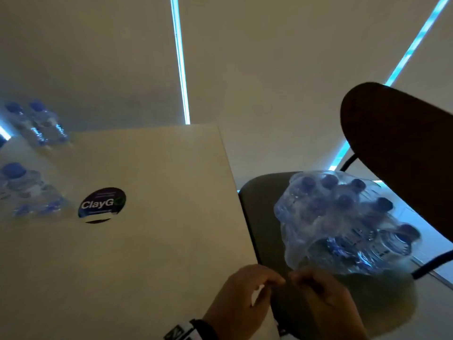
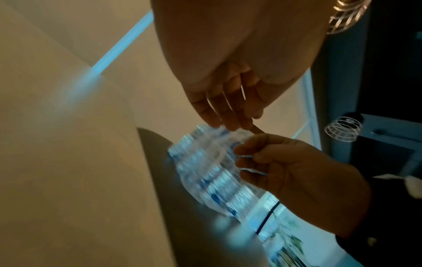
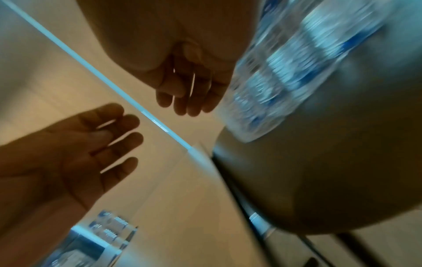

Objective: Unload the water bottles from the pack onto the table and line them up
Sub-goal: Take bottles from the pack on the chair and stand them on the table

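Note:
A shrink-wrapped pack of blue-capped water bottles [image 1: 343, 217] lies tilted on a dark chair seat [image 1: 259, 217] to the right of the white table [image 1: 159, 253]. Both my hands are at the pack's near lower end. My left hand [image 1: 269, 282] has relaxed, spread fingers and holds nothing; the right wrist view shows its bare palm [image 3: 109, 140]. My right hand [image 1: 301, 278] has curled fingers [image 2: 248, 159] that pinch the loose plastic wrap of the pack [image 2: 210, 171]. Two loose bottles [image 1: 41, 123] stand at the table's far left, with more [image 1: 22, 187] nearer.
A round dark sticker [image 1: 101, 204] sits on the table. The chair's dark backrest [image 1: 397, 153] rises right of the pack. The table edge runs close along the seat. Bright blue light strips cross the floor behind.

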Demonstrator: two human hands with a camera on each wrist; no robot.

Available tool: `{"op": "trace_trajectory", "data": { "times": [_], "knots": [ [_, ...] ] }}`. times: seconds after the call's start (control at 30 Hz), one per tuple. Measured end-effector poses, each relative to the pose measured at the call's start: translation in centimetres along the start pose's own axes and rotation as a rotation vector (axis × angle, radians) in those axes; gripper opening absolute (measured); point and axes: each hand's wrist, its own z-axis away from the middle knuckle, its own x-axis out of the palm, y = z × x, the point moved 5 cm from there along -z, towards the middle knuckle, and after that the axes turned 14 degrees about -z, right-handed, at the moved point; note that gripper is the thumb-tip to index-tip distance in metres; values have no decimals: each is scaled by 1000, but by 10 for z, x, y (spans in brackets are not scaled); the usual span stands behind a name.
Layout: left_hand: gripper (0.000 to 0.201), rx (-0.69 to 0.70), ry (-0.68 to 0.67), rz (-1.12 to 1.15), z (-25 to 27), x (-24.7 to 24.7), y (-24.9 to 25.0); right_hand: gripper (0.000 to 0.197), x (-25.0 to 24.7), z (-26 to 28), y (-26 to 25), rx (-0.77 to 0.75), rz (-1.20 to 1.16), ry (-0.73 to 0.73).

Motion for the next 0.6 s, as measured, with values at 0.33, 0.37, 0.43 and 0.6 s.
{"op": "trace_trajectory", "data": {
  "times": [0.33,0.37,0.43,0.6],
  "knots": [
    [61,-256,-100,179,-74,120,71,49,-118,-10,62,-99,-32,499],
    [65,-267,-77,166,-81,123,73,49,-123,-12,62,-88,-38,550],
    [73,-271,14,94,-96,125,75,57,-131,-17,62,-131,-4,647],
    [74,-192,118,-40,-131,122,95,76,-146,-30,64,-34,153,770]
  ]
}}
